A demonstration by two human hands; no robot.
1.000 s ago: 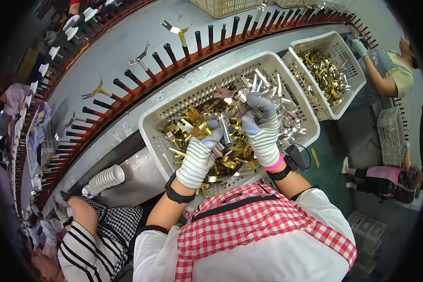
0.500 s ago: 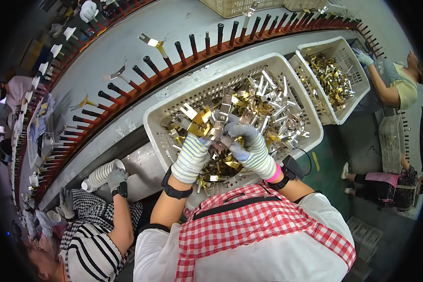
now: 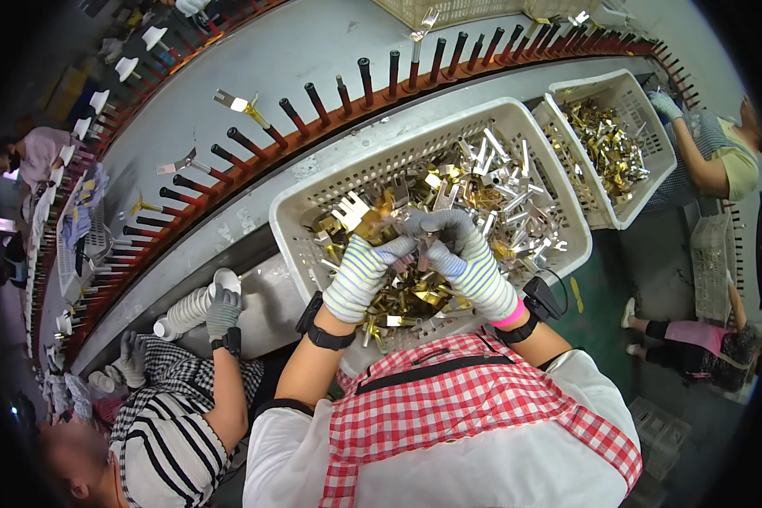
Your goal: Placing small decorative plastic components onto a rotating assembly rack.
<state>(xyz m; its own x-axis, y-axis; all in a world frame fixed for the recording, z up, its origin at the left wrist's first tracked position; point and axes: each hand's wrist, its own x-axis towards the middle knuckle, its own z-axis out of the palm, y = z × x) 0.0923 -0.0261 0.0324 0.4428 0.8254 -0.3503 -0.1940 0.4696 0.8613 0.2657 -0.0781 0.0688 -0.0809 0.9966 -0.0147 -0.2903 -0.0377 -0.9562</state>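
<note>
Now hands [image 3: 419, 254] lower over basket [image 3: 313, 199]

I see both forearms reach forward, bare to the wrist straps; my gloved left hand [image 3: 360, 275] and right hand [image 3: 466, 254] meet, fingers curled inward together.

The left glove [image 3: 362, 273] and right glove [image 3: 470, 258] are knitted cloth, striped, with matt grey coated fingertips. The parts [image 3: 449, 199] look like thin sheet metal, glossy, some brass-yellow and some silver. The crate [image 3: 292, 203] is matt white plastic (perforated walls). The apron [image 3: 474, 406] is checked woven cloth.
</note>
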